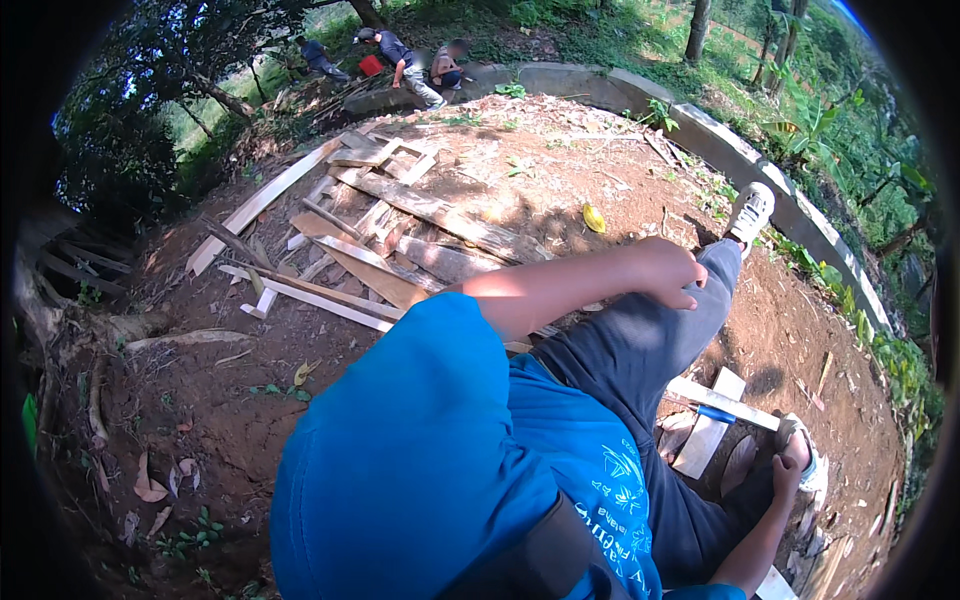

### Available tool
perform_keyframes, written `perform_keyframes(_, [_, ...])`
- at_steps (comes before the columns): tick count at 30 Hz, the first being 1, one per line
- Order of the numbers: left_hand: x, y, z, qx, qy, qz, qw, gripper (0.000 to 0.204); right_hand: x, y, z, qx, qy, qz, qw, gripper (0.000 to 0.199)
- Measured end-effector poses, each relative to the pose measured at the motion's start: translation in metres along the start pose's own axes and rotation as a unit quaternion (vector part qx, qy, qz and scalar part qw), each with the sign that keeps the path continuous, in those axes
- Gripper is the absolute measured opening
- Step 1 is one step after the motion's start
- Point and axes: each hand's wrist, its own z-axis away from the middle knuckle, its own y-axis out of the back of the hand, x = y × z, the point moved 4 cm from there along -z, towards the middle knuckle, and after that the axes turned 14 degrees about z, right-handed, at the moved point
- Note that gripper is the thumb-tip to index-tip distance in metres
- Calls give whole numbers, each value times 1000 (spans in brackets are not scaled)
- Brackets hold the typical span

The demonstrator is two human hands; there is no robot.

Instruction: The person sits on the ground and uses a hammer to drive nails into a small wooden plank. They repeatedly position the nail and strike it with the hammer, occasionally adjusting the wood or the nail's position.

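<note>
My left hand (pixel 664 273) hangs over my bent left knee, its fingers loosely bent and apart, with nothing seen in them. Low on the right, my right hand (pixel 786 478) is beside my right shoe (pixel 812 472); its fingers are mostly hidden. Near that foot, a narrow pale wood strip (pixel 740 405) crosses a short pale board (pixel 703 447) on the ground. A blue, rod-like object (pixel 714 413) lies at the crossing; its kind does not show clearly.
A pile of loose boards (pixel 440 212) spreads ahead on the left. A yellow object (pixel 594 218) lies on the soil. Beyond runs a curved concrete edge (pixel 700 120) with plants. Several people (pixel 400 65) are by the trees at the far left, near a red container (pixel 371 65).
</note>
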Motion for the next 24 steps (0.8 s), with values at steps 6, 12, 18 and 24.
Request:
perform_keyframes(6, [-52,14,50,-63,112,-22,992,48,8,47,55,84,4,105,991,46])
perform_keyframes(12, [-79,12,99,-69,139,-50,987,51,-4,68,86,58,-114,133,983,63])
perform_keyframes(18, [-114,22,150,-106,224,-39,968,56,-2,51,68,221,2,95,971,71])
perform_keyframes(24, [-139,8,160,-79,222,-35,971,52,10,49,62,229,-100,67,966,74])
